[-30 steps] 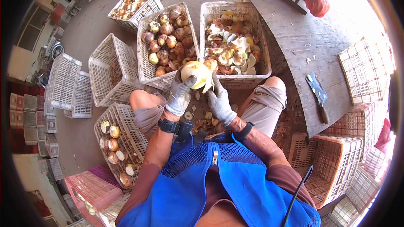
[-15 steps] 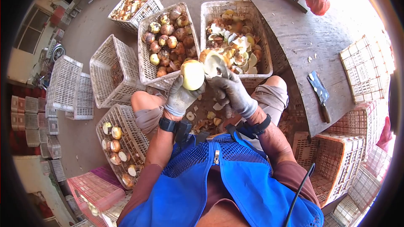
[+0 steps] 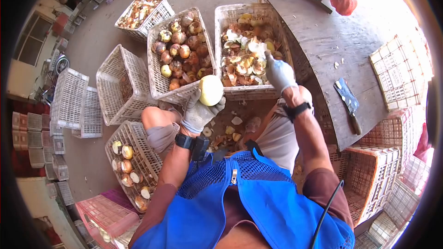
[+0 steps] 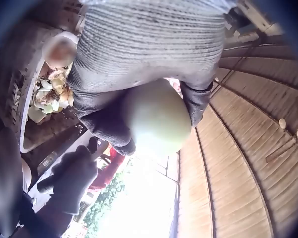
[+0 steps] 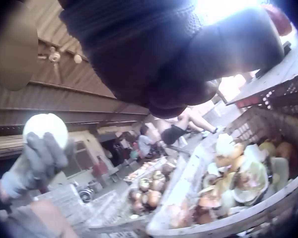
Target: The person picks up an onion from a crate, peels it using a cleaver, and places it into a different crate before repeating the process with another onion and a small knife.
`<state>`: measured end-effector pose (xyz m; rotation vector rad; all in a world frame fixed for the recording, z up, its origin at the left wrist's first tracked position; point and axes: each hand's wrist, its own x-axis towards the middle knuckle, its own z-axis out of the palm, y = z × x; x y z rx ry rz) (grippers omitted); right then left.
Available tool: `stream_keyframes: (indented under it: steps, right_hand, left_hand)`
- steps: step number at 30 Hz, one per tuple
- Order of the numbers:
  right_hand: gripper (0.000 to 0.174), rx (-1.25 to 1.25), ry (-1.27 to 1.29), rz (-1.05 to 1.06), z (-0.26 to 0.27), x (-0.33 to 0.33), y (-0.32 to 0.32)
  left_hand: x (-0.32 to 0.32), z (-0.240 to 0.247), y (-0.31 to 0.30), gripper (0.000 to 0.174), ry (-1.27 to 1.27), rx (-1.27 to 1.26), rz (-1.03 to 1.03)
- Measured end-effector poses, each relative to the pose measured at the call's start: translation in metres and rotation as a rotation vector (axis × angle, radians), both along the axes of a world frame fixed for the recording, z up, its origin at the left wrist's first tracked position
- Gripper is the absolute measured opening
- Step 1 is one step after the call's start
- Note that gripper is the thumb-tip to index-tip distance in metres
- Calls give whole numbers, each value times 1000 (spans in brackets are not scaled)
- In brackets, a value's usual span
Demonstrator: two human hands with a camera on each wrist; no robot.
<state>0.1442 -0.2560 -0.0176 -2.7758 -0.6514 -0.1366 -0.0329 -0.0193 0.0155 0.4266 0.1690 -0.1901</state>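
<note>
A pale peeled onion-like bulb (image 3: 211,90) rests in my gloved left hand (image 3: 199,112), whose fingers curl round its lower side. In the left wrist view the same bulb (image 4: 159,116) lies between the thumb and fingers of the left hand (image 4: 149,54). My gloved right hand (image 3: 280,74) is over the right edge of the crate of peelings (image 3: 251,90), apart from the bulb. The right wrist view shows the right hand (image 5: 154,59) with curled fingers and an extended thumb; nothing held is discernible.
A crate of unpeeled bulbs (image 3: 154,71) stands beside the peelings. At lower left, a crate (image 3: 150,145) bears cut bulbs. A cleaver (image 3: 347,99) lies on the wooden table (image 3: 318,41) at right. Scraps (image 3: 236,121) lie between the legs.
The right hand has moved away from the bulb, up and right over the peelings. The hollow outer layer it held half a second ago is gone from it. The left hand still holds the bulb.
</note>
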Motion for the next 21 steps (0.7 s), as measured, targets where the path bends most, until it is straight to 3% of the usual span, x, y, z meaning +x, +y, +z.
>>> stream_keyframes:
  steps: [4, 8, 10, 16, 21]
  right_hand:
    - [57, 305, 124, 213, 54, -71, 22]
    - [68, 499, 220, 406, 60, -112, 31]
    - [69, 434, 270, 434, 51, -120, 34]
    - [70, 357, 356, 357, 55, -126, 36]
    - [69, 330, 485, 378, 54, -116, 38]
  left_hand:
    - [3, -12, 6, 63, -38, -88, -90]
    - [2, -7, 1, 65, -16, -92, -20]
    - [-1, -9, 0, 68, -17, 39, 1]
    - [-3, -19, 7, 72, -107, 45, -150]
    - [-1, 13, 2, 71, -140, 434, -113]
